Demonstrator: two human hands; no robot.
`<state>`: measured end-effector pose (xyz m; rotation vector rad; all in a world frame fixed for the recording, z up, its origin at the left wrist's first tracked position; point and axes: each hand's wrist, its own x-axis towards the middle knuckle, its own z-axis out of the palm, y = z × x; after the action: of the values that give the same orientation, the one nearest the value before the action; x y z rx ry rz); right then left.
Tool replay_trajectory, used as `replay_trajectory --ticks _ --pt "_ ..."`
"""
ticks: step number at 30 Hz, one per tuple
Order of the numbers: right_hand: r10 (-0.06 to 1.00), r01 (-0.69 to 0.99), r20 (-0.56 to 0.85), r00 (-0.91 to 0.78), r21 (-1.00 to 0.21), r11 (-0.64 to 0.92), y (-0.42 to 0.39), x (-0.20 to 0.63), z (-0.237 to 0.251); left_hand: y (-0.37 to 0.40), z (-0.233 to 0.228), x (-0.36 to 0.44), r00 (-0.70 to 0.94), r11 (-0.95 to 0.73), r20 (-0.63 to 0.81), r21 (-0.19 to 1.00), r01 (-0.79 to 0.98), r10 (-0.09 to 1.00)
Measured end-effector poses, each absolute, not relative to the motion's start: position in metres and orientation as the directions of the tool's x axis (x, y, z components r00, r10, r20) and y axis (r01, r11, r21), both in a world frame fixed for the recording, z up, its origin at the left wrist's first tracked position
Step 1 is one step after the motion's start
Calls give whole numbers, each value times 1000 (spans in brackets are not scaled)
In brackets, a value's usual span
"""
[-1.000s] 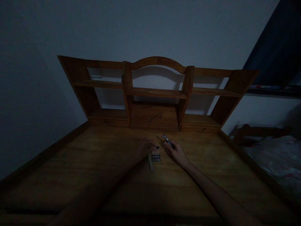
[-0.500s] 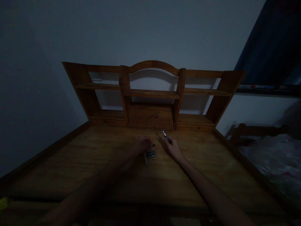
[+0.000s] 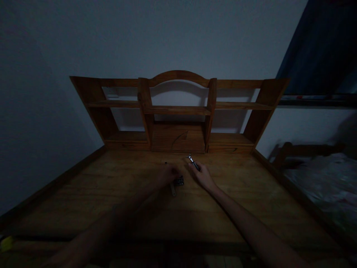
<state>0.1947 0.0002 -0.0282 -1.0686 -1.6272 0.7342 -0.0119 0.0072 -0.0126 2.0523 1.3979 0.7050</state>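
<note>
My right hand (image 3: pixel 203 175) is closed around the dark handle of a razor (image 3: pixel 194 163), its silver T-shaped head pointing away to the upper left. My left hand (image 3: pixel 167 174) is over the desk with curled fingertips at the far edge of a small pack with dark rows (image 3: pixel 179 181), which looks like razor cartridges. Whatever those fingers pinch is too small and dim to make out. A flat, pale strip with a hole (image 3: pixel 173 191) lies beside the pack, partly under the left hand. Just beyond that hand is a small dark piece (image 3: pixel 166 162).
A wooden desk (image 3: pixel 223 212) carries an open shelf unit (image 3: pixel 178 110) along its back, against the wall. Raised wooden edges run down both sides. Plastic-covered stuff (image 3: pixel 329 186) lies beyond the right edge, and something yellow (image 3: pixel 6 243) is at the lower left. The room is dim.
My left hand has drawn slightly nearer, over the pack, and the small dark piece beyond it now shows. The razor in my right hand has shifted slightly left.
</note>
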Motion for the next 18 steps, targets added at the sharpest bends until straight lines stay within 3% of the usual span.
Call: replay_trajectory --ticks 3,12,18 --pt "907 288 408 -106 -860 421 0 195 -28 8 -13 -12 304 -308 130 681 664 944" --pt "904 316 414 -108 -848 426 -2 192 -28 41 -38 -21 340 -174 -41 797 578 940" --pt "899 295 417 -136 -849 438 -6 190 -27 49 -39 -8 339 -155 -70 792 591 938"
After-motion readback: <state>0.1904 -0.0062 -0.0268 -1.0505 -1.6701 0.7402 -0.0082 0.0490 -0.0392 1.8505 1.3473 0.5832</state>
